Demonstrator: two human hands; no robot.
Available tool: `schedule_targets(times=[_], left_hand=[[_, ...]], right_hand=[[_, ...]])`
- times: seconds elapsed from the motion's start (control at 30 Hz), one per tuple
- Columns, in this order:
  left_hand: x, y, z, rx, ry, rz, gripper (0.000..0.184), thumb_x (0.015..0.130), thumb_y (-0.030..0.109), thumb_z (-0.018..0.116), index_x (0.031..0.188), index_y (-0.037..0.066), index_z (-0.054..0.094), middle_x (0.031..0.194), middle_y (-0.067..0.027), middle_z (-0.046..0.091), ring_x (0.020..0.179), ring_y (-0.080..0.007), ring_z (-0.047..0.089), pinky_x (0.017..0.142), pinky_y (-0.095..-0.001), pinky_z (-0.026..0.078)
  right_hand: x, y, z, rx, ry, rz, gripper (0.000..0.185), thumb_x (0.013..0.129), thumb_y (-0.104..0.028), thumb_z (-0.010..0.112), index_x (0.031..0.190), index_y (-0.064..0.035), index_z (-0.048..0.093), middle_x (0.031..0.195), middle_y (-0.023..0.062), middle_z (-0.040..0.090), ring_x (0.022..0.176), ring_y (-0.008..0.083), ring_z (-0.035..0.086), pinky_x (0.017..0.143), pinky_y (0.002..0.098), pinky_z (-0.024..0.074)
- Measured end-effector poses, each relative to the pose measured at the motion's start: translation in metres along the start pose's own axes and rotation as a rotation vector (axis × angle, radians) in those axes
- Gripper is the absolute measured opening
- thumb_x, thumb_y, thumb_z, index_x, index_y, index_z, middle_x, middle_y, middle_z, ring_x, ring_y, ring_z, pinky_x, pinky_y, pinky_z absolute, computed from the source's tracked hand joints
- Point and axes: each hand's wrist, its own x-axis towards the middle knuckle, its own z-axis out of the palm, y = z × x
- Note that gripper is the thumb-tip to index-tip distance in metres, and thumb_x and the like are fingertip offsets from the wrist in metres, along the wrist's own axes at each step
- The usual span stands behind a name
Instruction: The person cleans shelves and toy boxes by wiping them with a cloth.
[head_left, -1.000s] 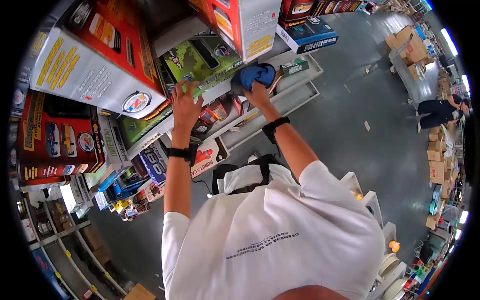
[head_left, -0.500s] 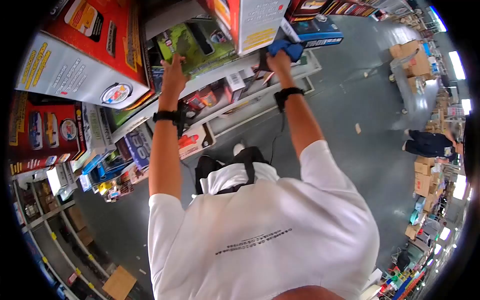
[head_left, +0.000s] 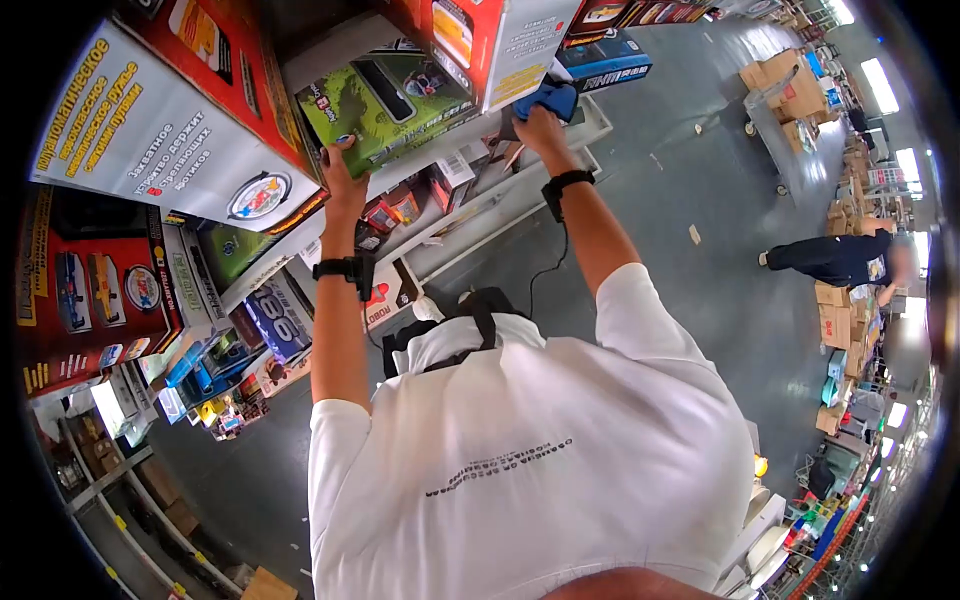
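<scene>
A green box lies on the white shelf, between a large red and grey box on the left and another red and grey box on the right. My left hand touches the near left corner of the green box, its fingers partly spread and holding nothing. At the shelf's right part my right hand is closed on a blue cloth. A blue box sits just beyond that cloth.
Small boxes stand on the lower shelf. More toy boxes are stacked at the left. A loaded cart and a person in dark clothes are across the grey floor. A black cable hangs beneath my right wrist.
The blue cloth and my right hand have moved from the green box's right end out to the shelf's right part. My left hand has shifted to the box's near left corner.
</scene>
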Motion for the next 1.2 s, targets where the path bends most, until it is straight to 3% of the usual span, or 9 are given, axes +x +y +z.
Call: schedule_targets(times=[0.23,0.47,0.67,0.83,0.9,0.97,1.07,1.13,1.2], left_hand=[[0.001,0.012,-0.001,0.069,0.030,-0.050,0.062,0.068,-0.009,0.076,0.122,0.006,0.049,0.120,-0.0189,0.054,0.113,-0.0417,0.050,0.098,-0.0456,0.042],[-0.006,0.023,0.000,0.132,0.028,-0.123,0.061,0.074,-0.006,0.074,0.128,0.007,0.049,0.123,-0.0189,0.058,0.114,-0.0407,0.054,0.095,-0.0461,0.045],[-0.012,0.032,0.011,0.005,0.138,-0.166,0.063,0.073,-0.008,0.073,0.130,0.006,0.048,0.120,-0.0205,0.061,0.110,-0.0361,0.062,0.090,-0.0406,0.049],[-0.022,-0.006,0.030,0.454,0.210,-0.210,0.067,0.075,0.003,0.074,0.135,0.004,0.043,0.123,-0.0216,0.058,0.110,-0.0437,0.054,0.097,-0.0492,0.041],[-0.022,0.007,0.042,0.597,0.212,-0.154,0.070,0.077,0.007,0.075,0.138,0.004,0.041,0.126,-0.0235,0.056,0.116,-0.0460,0.049,0.101,-0.0525,0.037],[-0.012,0.063,0.065,0.880,0.396,-0.169,0.060,0.076,0.008,0.074,0.127,-0.009,0.047,0.127,-0.0285,0.054,0.121,-0.0479,0.048,0.106,-0.0561,0.033],[-0.009,0.103,0.121,0.728,0.591,-0.093,0.057,0.075,0.008,0.073,0.124,-0.008,0.048,0.142,-0.0309,0.039,0.131,-0.0488,0.037,0.109,-0.0591,0.026],[-0.016,0.121,0.160,0.490,0.444,-0.120,0.056,0.076,0.007,0.071,0.126,-0.005,0.048,0.150,-0.0318,0.027,0.136,-0.0483,0.032,0.111,-0.0561,0.028],[-0.019,0.165,0.188,0.278,0.244,-0.132,0.054,0.078,0.004,0.068,0.127,-0.001,0.048,0.149,-0.0315,0.030,0.137,-0.0489,0.032,0.110,-0.0519,0.033]], right_hand=[[-0.041,-0.015,-0.002,-0.050,-0.036,-0.176,0.043,0.084,-0.044,0.067,0.094,-0.0026,0.069,0.098,0.0241,0.069,0.095,0.0442,0.065,0.085,0.0527,0.0524],[0.017,0.077,-0.037,-0.162,-0.094,-0.102,0.043,0.083,-0.041,0.067,0.103,-0.0021,0.069,0.104,0.0259,0.068,0.098,0.0441,0.065,0.086,0.0516,0.0527],[0.013,0.103,-0.018,-0.075,-0.094,-0.370,0.037,0.082,-0.037,0.069,0.094,-0.0016,0.067,0.099,0.0248,0.068,0.092,0.0428,0.065,0.081,0.0534,0.0519],[0.029,0.119,-0.040,0.020,-0.018,-0.572,0.033,0.078,-0.035,0.072,0.083,-0.0025,0.069,0.100,0.0214,0.068,0.090,0.0401,0.064,0.080,0.0526,0.0499],[0.040,0.137,-0.066,0.116,0.258,-0.569,0.030,0.077,-0.033,0.074,0.084,-0.0045,0.070,0.095,0.0180,0.067,0.092,0.0392,0.062,0.085,0.0530,0.0461],[0.058,0.150,-0.105,0.170,0.321,-0.553,0.030,0.076,-0.033,0.074,0.085,-0.0051,0.070,0.095,0.0172,0.066,0.093,0.0388,0.061,0.086,0.0539,0.0442],[0.087,0.176,-0.127,0.112,0.469,-0.542,0.030,0.076,-0.033,0.075,0.089,-0.0069,0.071,0.099,0.0168,0.065,0.095,0.0381,0.060,0.088,0.0557,0.0417],[0.086,0.172,-0.124,0.001,0.543,-0.538,0.030,0.076,-0.034,0.075,0.090,-0.0081,0.071,0.103,0.0172,0.065,0.097,0.0378,0.060,0.088,0.0565,0.0411],[0.081,0.154,-0.113,-0.203,0.132,-0.463,0.031,0.079,-0.034,0.073,0.093,-0.0079,0.070,0.112,0.0169,0.065,0.105,0.0373,0.060,0.096,0.0529,0.0411]])
